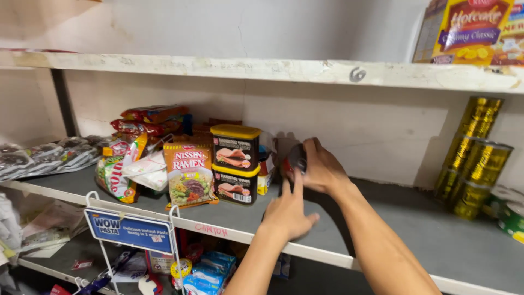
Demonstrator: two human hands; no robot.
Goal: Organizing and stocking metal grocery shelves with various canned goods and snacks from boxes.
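My right hand (322,166) is curled over a small dark can (295,158) with a red side, standing on the grey shelf (382,218) near the back wall. My left hand (288,213) reaches up from below; its fingers touch the lower part of the same can while the palm hovers over the shelf. Just to the left stand two stacked black meat tins with yellow lids (236,163), and a small yellow box (265,177) sits between them and the can.
Left of the tins lean noodle packets (189,175) and piled snack bags (143,142). Stacked gold cans (476,158) stand at the right end. A wire rack with a blue sign (131,232) hangs on the shelf's front edge. Boxes (469,30) sit on the upper shelf.
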